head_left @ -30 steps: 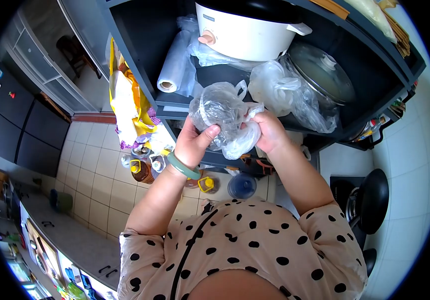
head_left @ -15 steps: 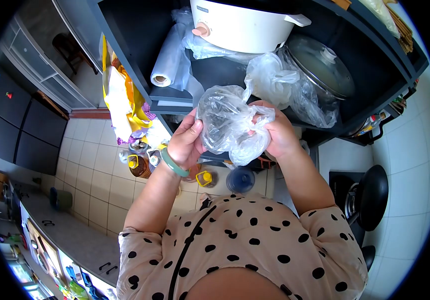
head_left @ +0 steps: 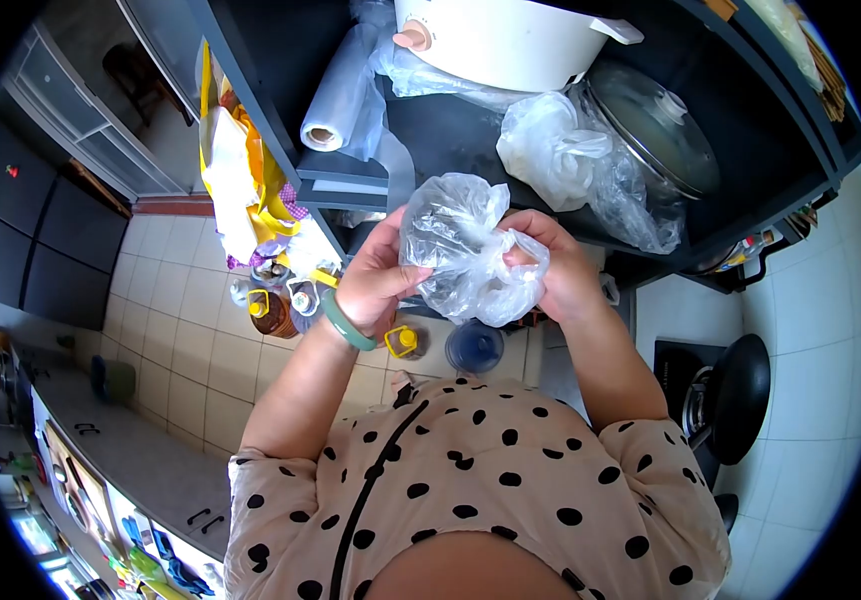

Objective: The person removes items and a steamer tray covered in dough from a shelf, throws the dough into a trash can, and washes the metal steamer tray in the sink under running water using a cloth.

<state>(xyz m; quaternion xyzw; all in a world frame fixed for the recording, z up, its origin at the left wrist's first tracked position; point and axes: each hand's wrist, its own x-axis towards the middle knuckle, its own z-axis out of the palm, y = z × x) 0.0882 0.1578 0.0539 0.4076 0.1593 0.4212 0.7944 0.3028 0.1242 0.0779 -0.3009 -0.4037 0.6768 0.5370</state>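
A crumpled clear plastic bag [head_left: 450, 235] is held in front of my chest between both hands. My left hand [head_left: 372, 278], with a green bangle at the wrist, is closed on the bag's left side, thumb pressed against the film. On the other side, my right hand [head_left: 562, 268] pinches the gathered, knotted-looking part of the bag. Just beyond my hands, another bunch of plastic bags [head_left: 550, 150] rests on the dark shelf [head_left: 440, 135]. A roll of plastic bags [head_left: 345, 105] lies to its left, one strip hanging over the shelf edge.
A white electric pot [head_left: 505, 45] and a glass lid [head_left: 655, 130] stand on the shelf. Below are oil bottles [head_left: 272, 315] and a blue-lidded container [head_left: 474, 347] on the tiled floor [head_left: 185, 350]. A black wok [head_left: 740, 398] is on the stove at right.
The bag has been drawn into a more compact bunch. My left thumb has shifted down onto it, and my right fingers have closed further over the gathered part. The view has shifted slightly.
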